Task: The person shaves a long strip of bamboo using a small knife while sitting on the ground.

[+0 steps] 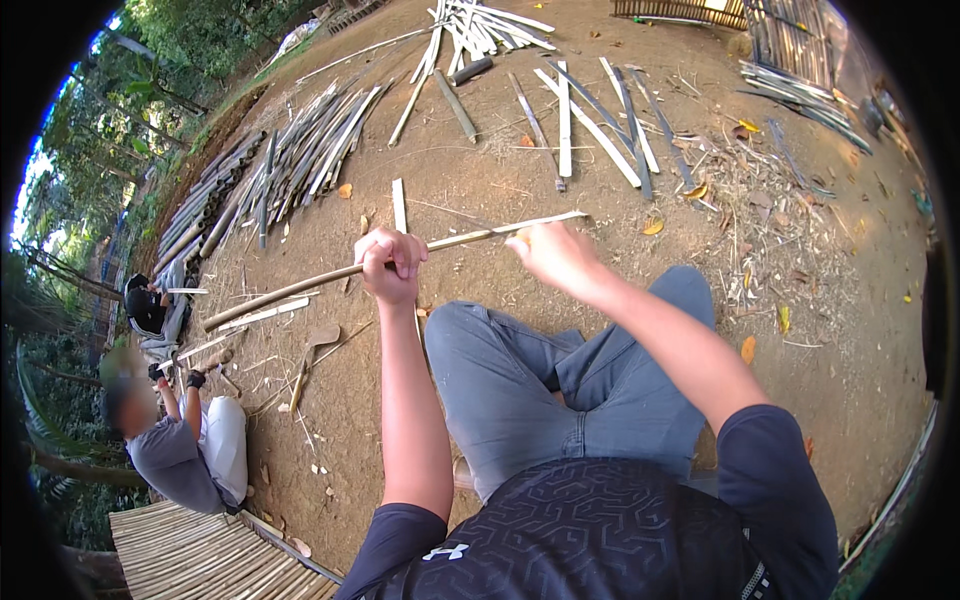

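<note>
My left hand [392, 262] is closed around a long bamboo strip [290, 290], which slants across in front of me from lower left to upper right. Its left part is brown, while the far right end is pale and thin. My right hand [556, 258] has curled fingers and sits by that pale end, just below it. Whatever the right fingers hold is hidden, and I cannot tell if they touch the strip. Beneath my left hand a flat pale slat [399, 205] lies on the dirt.
A hatchet-like tool [322, 335] lies on the ground at left. Beyond it a gloved person [190, 440] sits holding a pale strip, near another person [150, 305]. Bamboo piles [320, 150] and split slats [565, 120] lie ahead. A bamboo slat platform [200, 560] stands lower left.
</note>
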Available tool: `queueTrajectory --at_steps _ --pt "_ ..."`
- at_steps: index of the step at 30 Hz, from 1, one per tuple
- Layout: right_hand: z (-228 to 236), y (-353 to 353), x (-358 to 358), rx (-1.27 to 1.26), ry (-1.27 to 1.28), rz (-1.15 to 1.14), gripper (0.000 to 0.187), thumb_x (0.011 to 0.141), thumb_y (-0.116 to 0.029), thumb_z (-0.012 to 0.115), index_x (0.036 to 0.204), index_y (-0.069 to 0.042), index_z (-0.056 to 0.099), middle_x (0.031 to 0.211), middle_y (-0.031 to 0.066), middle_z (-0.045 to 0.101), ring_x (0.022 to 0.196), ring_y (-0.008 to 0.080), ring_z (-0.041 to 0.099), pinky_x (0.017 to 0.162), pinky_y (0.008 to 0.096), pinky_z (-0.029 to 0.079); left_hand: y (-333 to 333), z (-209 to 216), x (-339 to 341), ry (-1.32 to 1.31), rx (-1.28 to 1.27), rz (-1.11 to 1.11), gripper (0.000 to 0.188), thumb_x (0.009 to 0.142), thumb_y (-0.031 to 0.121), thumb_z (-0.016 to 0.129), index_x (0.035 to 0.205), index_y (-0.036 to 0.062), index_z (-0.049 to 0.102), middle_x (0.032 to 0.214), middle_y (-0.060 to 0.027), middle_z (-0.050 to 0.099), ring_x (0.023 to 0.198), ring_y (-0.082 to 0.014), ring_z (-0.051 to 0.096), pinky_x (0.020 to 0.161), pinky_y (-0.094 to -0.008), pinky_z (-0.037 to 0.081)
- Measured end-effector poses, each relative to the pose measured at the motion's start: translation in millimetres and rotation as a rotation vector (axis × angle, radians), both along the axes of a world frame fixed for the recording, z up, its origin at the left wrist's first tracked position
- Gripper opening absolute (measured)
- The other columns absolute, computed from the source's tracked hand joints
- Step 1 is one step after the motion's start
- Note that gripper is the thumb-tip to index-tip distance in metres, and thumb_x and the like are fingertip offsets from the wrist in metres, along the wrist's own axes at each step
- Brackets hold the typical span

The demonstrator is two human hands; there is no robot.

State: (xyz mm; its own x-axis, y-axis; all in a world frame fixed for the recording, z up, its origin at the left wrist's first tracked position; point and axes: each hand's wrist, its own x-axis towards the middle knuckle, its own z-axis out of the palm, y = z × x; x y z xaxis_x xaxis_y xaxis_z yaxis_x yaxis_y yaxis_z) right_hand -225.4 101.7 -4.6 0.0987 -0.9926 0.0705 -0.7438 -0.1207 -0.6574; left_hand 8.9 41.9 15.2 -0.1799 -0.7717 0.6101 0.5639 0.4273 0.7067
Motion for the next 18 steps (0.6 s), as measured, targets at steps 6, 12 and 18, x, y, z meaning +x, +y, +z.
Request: queueTrajectory --at_steps 6,12,18 --pt "-6.2 9.5 9.5 0.110 -0.013 -0.037 0.037 0.101 -0.033 0.049 0.090 -0.005 0.070 0.068 0.0150 0.067 0.062 0.0291 0.068 0.059 0.0425 0.054 6.0 -2.1 -2.4 -0.047 0.019 0.030 0.031 0.085 0.022 0.047 0.057 0.0098 0.041 0.043 -0.0002 0.035 0.036 -0.0128 0.032 0.048 -0.0323 0.038" --pt "-2.1 8.9 11.3 0.126 0.007 0.013 0.037 0.101 -0.034 0.048 0.088 -0.007 0.070 0.065 0.0106 0.066 0.058 0.0239 0.065 0.058 0.0415 0.052 9.0 -7.8 5.7 -0.028 0.025 0.045 0.030 0.084 0.023 0.047 0.058 0.0100 0.042 0.043 0.0003 0.035 0.036 -0.0130 0.031 0.049 -0.0325 0.039" --pt "-9.2 19.7 16.6 -0.034 0.020 0.017 0.038 0.100 -0.035 0.049 0.086 -0.006 0.071 0.069 0.0144 0.069 0.061 0.0280 0.068 0.057 0.0426 0.053 11.0 -15.3 12.2 0.010 0.012 0.032 0.029 0.083 0.017 0.047 0.056 0.0076 0.042 0.043 -0.0017 0.036 0.036 -0.0138 0.032 0.047 -0.0349 0.041"
